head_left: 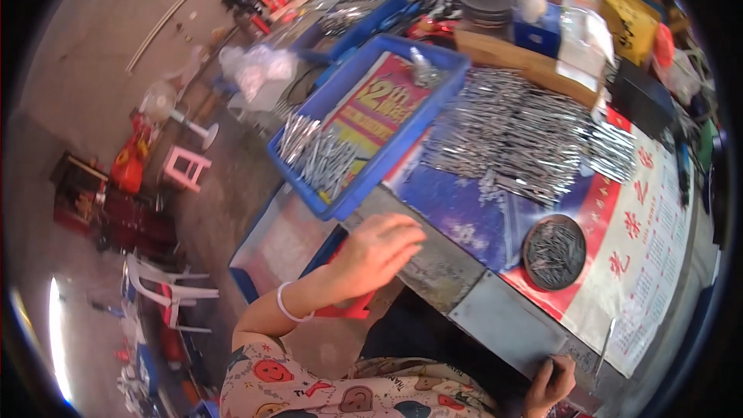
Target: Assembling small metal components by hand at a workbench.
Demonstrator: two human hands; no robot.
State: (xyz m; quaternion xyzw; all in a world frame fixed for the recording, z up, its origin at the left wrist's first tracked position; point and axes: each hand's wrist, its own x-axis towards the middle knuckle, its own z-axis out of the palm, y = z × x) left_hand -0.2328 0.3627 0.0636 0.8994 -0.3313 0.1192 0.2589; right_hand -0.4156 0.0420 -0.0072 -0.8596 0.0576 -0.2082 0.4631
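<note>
Workbench (503,321): its bare grey edge lies nearest us; our rods and containers sit beyond it.
Printed sheet (457,224): blue, red and white, spread flat on the bench beneath the rows.
Blue tray (404,145): left of the rows; a heap of loose rods (325,161) fills its near end.
Metal rods (534,139): packed side by side in dense rows on the sheet; we judge the step in hand to be arranging them, and we seem to be between grips.
Left hand (379,251): near the tray's lower corner, apart from the rods; our fingers are half bent, unclenched, nothing showing in them; another grip would call for reaching forward and parting thumb from fingers.
Right hand (552,385): at the bench's near edge, fingers curled; we cannot tell whether they pinch anything.
Round dish (527,262): before the rows, filled with short dark pins (554,254).
Single slim rod (606,347): alone at the sheet's near edge, beyond our right hand.
</note>
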